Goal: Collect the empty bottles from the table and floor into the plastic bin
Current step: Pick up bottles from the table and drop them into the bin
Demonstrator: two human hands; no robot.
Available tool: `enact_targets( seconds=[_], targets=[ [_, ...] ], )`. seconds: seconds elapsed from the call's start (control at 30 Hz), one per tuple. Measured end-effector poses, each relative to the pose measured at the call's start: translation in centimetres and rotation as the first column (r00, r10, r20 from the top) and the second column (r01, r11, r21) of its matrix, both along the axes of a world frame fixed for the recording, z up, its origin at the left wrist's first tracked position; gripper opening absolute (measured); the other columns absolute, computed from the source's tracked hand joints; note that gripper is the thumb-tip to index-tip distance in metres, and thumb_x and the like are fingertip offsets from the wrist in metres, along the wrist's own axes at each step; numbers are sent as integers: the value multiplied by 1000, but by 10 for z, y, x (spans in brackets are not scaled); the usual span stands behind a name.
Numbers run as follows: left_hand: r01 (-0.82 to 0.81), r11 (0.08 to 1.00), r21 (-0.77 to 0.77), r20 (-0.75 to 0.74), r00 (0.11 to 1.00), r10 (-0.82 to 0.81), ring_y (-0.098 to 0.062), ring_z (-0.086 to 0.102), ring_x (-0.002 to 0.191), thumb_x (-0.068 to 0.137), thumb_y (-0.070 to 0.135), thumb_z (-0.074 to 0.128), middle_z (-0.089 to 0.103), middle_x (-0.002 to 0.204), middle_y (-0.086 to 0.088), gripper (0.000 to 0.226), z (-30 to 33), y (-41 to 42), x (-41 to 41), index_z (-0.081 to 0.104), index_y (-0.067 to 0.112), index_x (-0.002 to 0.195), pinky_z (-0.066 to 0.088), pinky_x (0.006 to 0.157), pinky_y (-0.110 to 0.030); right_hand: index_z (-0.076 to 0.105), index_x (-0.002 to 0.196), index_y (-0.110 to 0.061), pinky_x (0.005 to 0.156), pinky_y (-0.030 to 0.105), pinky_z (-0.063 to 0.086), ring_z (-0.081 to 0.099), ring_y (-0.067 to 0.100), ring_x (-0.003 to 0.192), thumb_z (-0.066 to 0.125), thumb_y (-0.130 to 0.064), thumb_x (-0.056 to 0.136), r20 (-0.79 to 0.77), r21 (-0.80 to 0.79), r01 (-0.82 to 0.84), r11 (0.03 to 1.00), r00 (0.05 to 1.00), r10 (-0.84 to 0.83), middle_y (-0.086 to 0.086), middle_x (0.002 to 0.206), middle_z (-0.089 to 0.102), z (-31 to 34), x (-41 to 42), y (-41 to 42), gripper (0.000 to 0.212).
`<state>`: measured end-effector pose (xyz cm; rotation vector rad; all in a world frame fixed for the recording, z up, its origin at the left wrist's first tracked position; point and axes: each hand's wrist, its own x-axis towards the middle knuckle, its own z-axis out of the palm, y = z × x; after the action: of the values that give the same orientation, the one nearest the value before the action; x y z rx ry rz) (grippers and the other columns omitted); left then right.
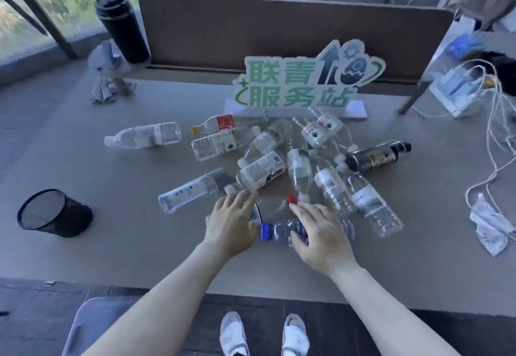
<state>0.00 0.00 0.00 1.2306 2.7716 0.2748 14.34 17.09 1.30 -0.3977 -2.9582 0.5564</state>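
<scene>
The blue-capped bottle is seen lying on its side near the front edge of the bench, cap toward the left hand (fingers open, flat), its body grasped by the right hand.

Both hands reach over the tabletop: right hand grips a blue-capped bottle, left hand rests flat beside it.

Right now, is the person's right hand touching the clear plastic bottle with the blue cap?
Touching. The head view shows the right hand lying over the body of the clear plastic bottle with the blue cap, its fingers covering it with no visible gap.
</scene>
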Motion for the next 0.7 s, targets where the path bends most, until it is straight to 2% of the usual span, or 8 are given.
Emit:
enact_targets(
  seconds=[0.07,0.2,0.3,0.4,0.47,0.6,0.7],
  targets=[
    [2,998,-70,32,999,0,-31,55,117,72,35,62,56,131,-4,68,-8,0,0,45,19,136,45,94,-43,55,136,-14,103,42,42,47,23,120,50,-38,83,27,31,-2,1000,1000,1,2,132,59,-2,1,5,58],
    [-18,983,-184,92,995,36,-29,52,116,77,36,60,53,129,-2,74,-20,-5,4,30,23,143,43,92,-39,50,139,-13,106,43,40,47,25,123,52,-40,82,84,84,-17,996,996,9,2,137,55,-6,6,14,63],
    [-136,980,-144,138,978,156,-29,52,115,76,41,58,53,126,-4,77,-12,-13,8,28,21,143,45,90,-37,45,142,-14,108,41,38,46,26,127,51,-48,80,120,114,-73,991,991,59,2,141,50,-3,4,22,71],
    [-278,959,-46,155,947,282,-29,53,108,71,38,56,55,118,-5,77,3,-30,16,31,20,141,47,84,-36,27,151,-20,113,39,24,32,23,138,49,-62,79,308,128,-188,974,941,141,-1,152,35,-4,2,26,86],
    [-369,930,-4,154,918,365,-29,52,106,70,37,58,54,115,-5,77,12,-46,21,31,19,140,46,82,-35,20,152,-24,113,39,21,29,22,139,48,-66,77,411,140,-258,956,894,181,-2,152,33,-9,3,25,91],
    [-536,842,61,165,837,521,-28,52,103,71,36,61,54,115,-5,78,25,-82,43,32,17,140,47,81,-36,29,146,-26,105,38,28,42,23,127,50,-57,79,452,152,-328,932,862,229,-1,138,47,-17,-1,17,77],
    [-695,711,108,227,713,663,-26,50,106,72,35,63,53,120,-4,79,33,-116,67,30,18,142,48,82,-38,44,138,-22,91,37,38,55,25,110,50,-63,72,359,117,-378,918,878,316,0,123,57,-11,-19,-10,77]
  ],
)
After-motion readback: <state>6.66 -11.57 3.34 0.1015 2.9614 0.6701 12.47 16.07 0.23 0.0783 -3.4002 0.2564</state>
